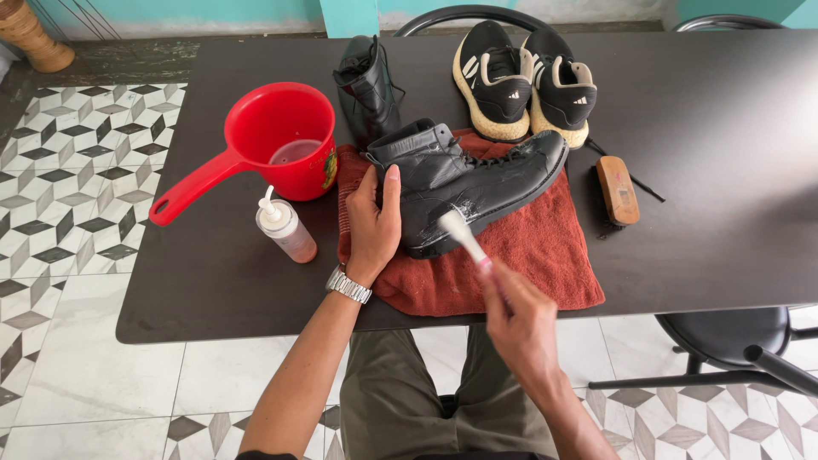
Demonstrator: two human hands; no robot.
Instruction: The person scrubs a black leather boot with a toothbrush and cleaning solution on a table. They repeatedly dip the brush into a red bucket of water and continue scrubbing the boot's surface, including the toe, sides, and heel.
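- A black boot [464,183] lies on its side on a red towel [528,255]. The boot looks smooth and shiny, like leather, with white foamy streaks on its side.
- The left hand [373,223] is wrapped around the heel end of the boot, thumb on top, holding it down. A shiny metal watch [348,285] sits on that wrist.
- The right hand [521,328] is closed around the pink handle of a small brush [464,237]. Its white bristle end touches the side of the boot. The fingers hide most of the handle.
- The towel is soft and fuzzy.
- Left of the boot stands a round red plastic scoop [285,145] with a long handle, and a small squeeze bottle [286,228] with a white tip.
- Behind the boot stand a second black boot [368,85] and two black sneakers [524,81] with bumpy pale soles.
- Right of the boot lies a wooden brush [617,192].
- Everything sits on a dark flat table [724,170], whose far corners are cut off.
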